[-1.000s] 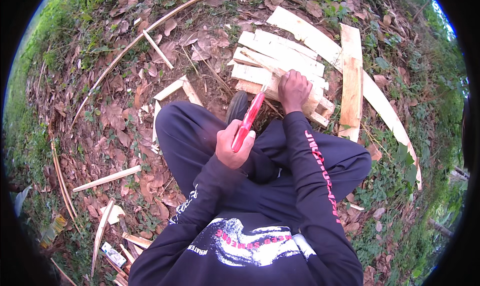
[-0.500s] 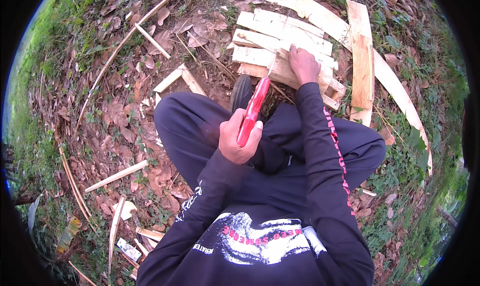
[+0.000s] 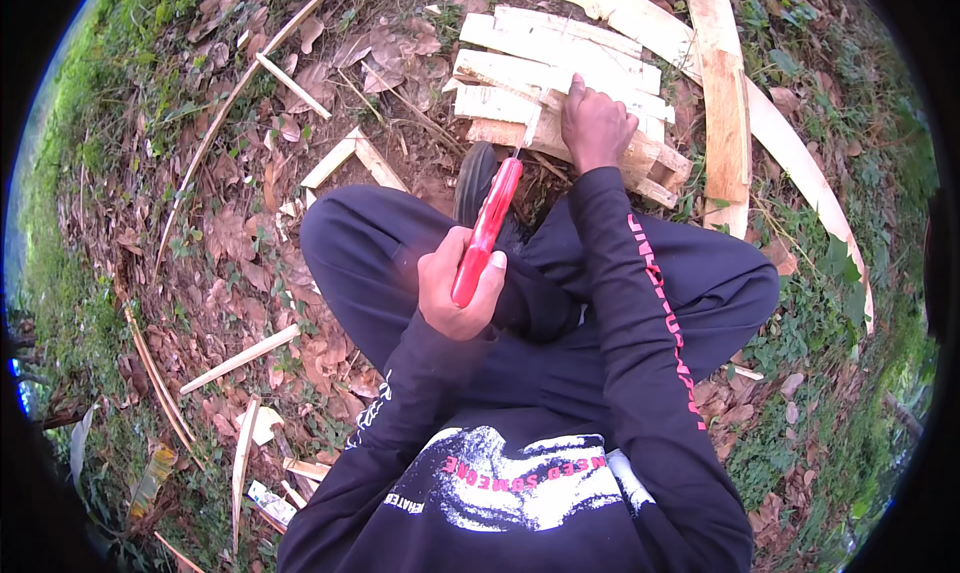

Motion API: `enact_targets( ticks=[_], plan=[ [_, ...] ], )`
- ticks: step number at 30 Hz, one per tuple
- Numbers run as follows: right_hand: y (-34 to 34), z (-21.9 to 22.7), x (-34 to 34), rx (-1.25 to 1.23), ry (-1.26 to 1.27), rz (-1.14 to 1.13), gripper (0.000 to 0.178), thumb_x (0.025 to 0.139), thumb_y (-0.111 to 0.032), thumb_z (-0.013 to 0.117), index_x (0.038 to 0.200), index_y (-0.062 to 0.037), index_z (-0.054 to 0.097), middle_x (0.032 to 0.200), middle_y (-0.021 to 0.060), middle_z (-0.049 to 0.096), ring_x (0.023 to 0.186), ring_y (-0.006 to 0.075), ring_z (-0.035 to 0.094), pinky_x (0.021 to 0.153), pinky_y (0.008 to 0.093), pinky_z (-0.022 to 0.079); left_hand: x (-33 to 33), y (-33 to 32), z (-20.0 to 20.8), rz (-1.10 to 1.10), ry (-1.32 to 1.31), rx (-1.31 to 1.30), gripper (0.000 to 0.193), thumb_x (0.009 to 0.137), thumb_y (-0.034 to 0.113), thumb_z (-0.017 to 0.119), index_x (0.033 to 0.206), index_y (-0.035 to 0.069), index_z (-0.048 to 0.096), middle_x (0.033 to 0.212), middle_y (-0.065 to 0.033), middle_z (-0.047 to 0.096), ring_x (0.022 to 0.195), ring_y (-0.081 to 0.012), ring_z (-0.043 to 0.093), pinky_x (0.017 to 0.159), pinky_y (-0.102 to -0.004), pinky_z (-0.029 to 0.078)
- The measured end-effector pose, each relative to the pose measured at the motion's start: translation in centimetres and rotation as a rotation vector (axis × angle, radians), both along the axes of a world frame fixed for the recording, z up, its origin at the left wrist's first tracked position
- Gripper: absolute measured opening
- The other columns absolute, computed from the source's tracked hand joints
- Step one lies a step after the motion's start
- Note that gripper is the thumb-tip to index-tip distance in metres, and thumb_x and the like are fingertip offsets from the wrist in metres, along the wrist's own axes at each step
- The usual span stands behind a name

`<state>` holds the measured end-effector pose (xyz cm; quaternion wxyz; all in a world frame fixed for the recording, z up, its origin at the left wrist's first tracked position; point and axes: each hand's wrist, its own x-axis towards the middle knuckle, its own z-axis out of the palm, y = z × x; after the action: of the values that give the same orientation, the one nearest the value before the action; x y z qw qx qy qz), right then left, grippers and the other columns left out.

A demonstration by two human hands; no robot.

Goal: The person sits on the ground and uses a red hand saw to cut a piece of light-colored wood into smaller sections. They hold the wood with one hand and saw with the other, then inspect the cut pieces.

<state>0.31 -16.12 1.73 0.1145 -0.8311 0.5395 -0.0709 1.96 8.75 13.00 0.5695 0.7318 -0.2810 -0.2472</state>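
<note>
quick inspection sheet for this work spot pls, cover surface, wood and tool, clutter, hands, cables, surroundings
Surface: bare ground strewn with dry leaves.
Job's things: red-handled tool, its thin blade pointing to the stack of pale boards; contact cannot be told.
Clutter: loose wood strips at the left; two longer boards crossing at the right.
Hands: left hand closed around the red handle; right hand resting on the stack, whether it grips a board is unclear.
Cables: nothing seen.
Surroundings: green plants at both sides; black shoe close to the stack.
</note>
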Motion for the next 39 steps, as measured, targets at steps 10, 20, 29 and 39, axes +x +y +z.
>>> enact_targets(
  ticks=[10,20,29,39],
  plan=[
    [0.3,-1.6,0.4,-0.199,-0.088,-0.007,0.053,0.098,-0.039,0.036,0.082,-0.0063,0.074,0.086,0.0126,0.071,0.083,0.0297,0.063,0.084,0.0436,0.037,-0.5,-0.1,-0.6,-0.022,0.031,-0.036,0.016,0.087,0.013,0.063,0.088,-0.001,0.056,0.057,-0.0015,0.047,0.049,-0.0090,0.044,0.051,-0.0256,0.036],
    [-1.1,-1.1,1.5,-0.016,0.072,-0.056,0.054,0.096,-0.037,0.035,0.073,-0.0072,0.074,0.077,0.0140,0.071,0.076,0.0283,0.064,0.080,0.0427,0.036,-0.3,-2.0,-0.7,-0.004,0.042,-0.023,0.019,0.087,0.016,0.060,0.089,-0.002,0.056,0.060,0.0008,0.046,0.055,-0.0060,0.042,0.053,-0.0238,0.033],
    [-0.8,-0.2,1.4,0.020,0.062,-0.056,0.054,0.095,-0.033,0.033,0.071,-0.0058,0.073,0.073,0.0146,0.070,0.073,0.0274,0.063,0.079,0.0425,0.036,0.2,-1.7,-1.5,-0.068,0.022,-0.058,0.017,0.086,0.013,0.062,0.089,-0.002,0.055,0.059,-0.0060,0.047,0.049,-0.0150,0.047,0.051,-0.0282,0.038],
    [-1.0,-0.6,1.5,-0.003,0.053,-0.059,0.051,0.094,-0.032,0.036,0.069,-0.0070,0.073,0.070,0.0143,0.069,0.068,0.0283,0.063,0.077,0.0421,0.038,-0.1,-0.3,-2.8,-0.077,-0.038,-0.051,0.023,0.084,0.020,0.056,0.089,-0.003,0.054,0.060,-0.0049,0.049,0.050,-0.0142,0.047,0.052,-0.0278,0.037]
  ],
)
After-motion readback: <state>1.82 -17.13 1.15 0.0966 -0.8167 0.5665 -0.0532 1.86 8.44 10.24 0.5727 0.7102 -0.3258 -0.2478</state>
